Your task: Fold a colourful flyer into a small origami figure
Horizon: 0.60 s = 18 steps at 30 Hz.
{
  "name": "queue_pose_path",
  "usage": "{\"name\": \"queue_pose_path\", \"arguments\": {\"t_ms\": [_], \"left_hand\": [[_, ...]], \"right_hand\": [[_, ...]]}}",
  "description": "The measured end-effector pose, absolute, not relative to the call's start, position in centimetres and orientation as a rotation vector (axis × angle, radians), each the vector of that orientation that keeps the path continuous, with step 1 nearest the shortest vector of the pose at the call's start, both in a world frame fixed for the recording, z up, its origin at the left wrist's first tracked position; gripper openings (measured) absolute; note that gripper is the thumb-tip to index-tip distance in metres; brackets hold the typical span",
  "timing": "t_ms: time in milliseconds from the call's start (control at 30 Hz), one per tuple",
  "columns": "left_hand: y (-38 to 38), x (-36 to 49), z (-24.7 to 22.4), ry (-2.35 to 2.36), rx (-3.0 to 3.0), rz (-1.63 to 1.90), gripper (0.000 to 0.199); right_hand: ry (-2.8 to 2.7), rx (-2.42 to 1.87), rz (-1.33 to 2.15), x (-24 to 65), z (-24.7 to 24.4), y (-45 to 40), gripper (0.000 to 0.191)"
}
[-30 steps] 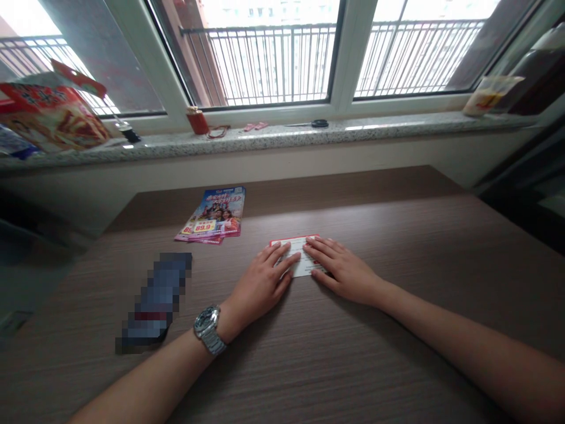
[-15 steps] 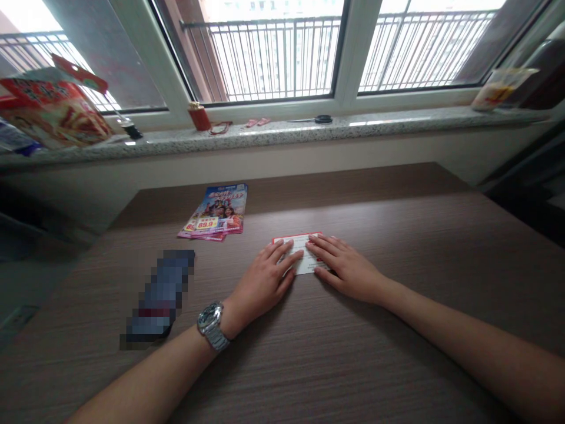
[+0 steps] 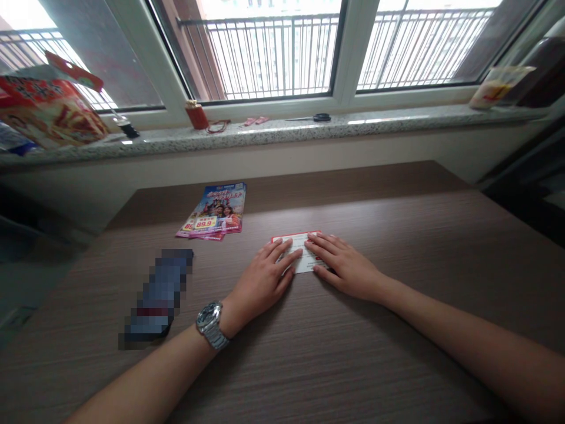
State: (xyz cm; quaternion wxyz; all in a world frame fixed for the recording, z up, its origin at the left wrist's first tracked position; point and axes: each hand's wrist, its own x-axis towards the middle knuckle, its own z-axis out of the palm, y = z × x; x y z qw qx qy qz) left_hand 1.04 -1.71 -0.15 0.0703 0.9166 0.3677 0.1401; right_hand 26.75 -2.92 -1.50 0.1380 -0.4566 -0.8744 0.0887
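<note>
A small white paper with a red edge [image 3: 302, 263] lies on the brown wooden table [image 3: 326, 359]. My left hand [image 3: 267, 274], with a silver watch on the wrist, rests flat over the paper's left part, fingers apart. Over its right part lies my right hand [image 3: 348, 265], also with fingers spread. Both hands hide the paper's sides; its middle shows between them. Neither hand grips anything.
Colourful leaflets [image 3: 218, 211] lie in a stack at the back left. A blurred-out dark phone-like object [image 3: 159, 297] is left of my left forearm. The stone windowsill [image 3: 273, 134] bears scissors [image 3: 322, 118], a red container [image 3: 196, 116], a food package [image 3: 53, 109] and a plastic cup [image 3: 497, 88].
</note>
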Motion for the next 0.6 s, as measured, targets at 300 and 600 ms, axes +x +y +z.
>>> {"name": "queue_pose_path", "arguments": {"t_ms": [300, 600], "left_hand": [[-1.66, 1.04, -0.18, 1.095, 2.744, 0.461, 0.045], [-1.68, 1.07, -0.20, 1.104, 2.751, 0.437, 0.044]], "right_hand": [[-2.526, -1.318, 0.262, 26.76, -1.51, -2.89, 0.059], [-2.529, -1.320, 0.273, 26.84, -1.52, -2.90, 0.059]]}}
